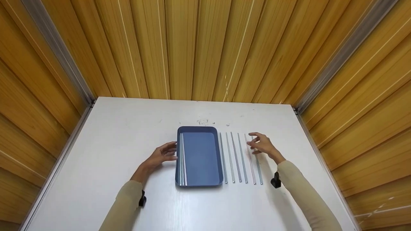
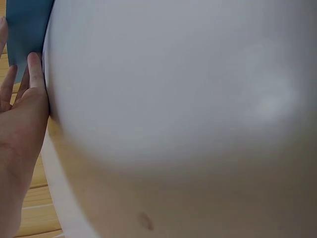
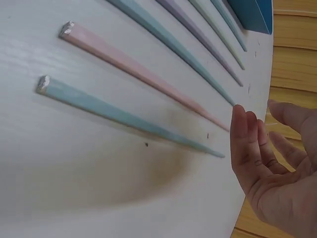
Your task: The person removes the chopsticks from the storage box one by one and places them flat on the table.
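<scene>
A blue rectangular tray [image 1: 204, 160] lies on the table, with several pale chopsticks [image 1: 182, 160] along its left side. My left hand [image 1: 159, 156] rests against the tray's left edge, its fingers fairly straight. To the tray's right, several pastel chopsticks lie side by side, silver-tipped ends toward me. Over the far part of the two rightmost, a pink chopstick [image 3: 129, 64] and a blue-green chopstick [image 3: 114, 111], hovers my right hand [image 1: 262, 145]. Its fingers are loosely bent, with nothing between them in the right wrist view.
The white table [image 1: 128, 128] carries a few small dark marks beyond the tray. Wood-patterned panels [image 1: 208, 48] enclose the back and both sides, with metal posts [image 1: 61, 48] at the corners. A dark wrist device [image 1: 275, 180] sits by the right sleeve.
</scene>
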The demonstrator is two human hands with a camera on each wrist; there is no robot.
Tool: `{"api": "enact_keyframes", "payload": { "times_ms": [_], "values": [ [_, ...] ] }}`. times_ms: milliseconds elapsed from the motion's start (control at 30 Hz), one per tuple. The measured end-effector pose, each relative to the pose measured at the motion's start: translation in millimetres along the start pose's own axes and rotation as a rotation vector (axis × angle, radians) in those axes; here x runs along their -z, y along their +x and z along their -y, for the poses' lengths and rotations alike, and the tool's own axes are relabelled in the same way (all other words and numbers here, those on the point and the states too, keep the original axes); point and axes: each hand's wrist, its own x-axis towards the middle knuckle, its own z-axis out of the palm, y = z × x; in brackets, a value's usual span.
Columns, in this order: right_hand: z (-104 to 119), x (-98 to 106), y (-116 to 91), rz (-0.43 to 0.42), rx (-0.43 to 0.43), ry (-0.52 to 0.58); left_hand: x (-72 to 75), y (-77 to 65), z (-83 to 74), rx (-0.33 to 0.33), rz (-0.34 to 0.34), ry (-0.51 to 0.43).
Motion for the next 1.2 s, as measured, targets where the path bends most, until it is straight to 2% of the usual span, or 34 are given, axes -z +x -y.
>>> {"api": "enact_keyframes", "payload": {
  "times_ms": [333,567,733,967,1100,1200],
  "values": [
    [39.3,-37.2,21.6,0.092,0.085,-0.041,1.2,-2.6,-0.4,-0.02,0.035,0.005],
    [66.7,-66.1,31.0,0.171,0.097,-0.057,1.6,-2.9,0.4,-0.012,0.033,-0.008],
    [81.2,-87.6,36.7,0.244,0.106,-0.099,0.3,-1.6,0.1,-0.006,0.031,0.003],
    [93.6,-124.6,47.3,0.302,0.153,-0.178,-0.5,-2.8,-1.3,-0.001,0.019,0.016],
    [101.4,-154.6,53.3,0.366,0.131,-0.104,1.2,-6.2,-4.0,0.003,0.028,0.01],
    [103.4,-173.4,55.8,0.42,0.073,0.007,1.8,-5.8,-4.5,0.015,0.027,0.007]
  ]
}}
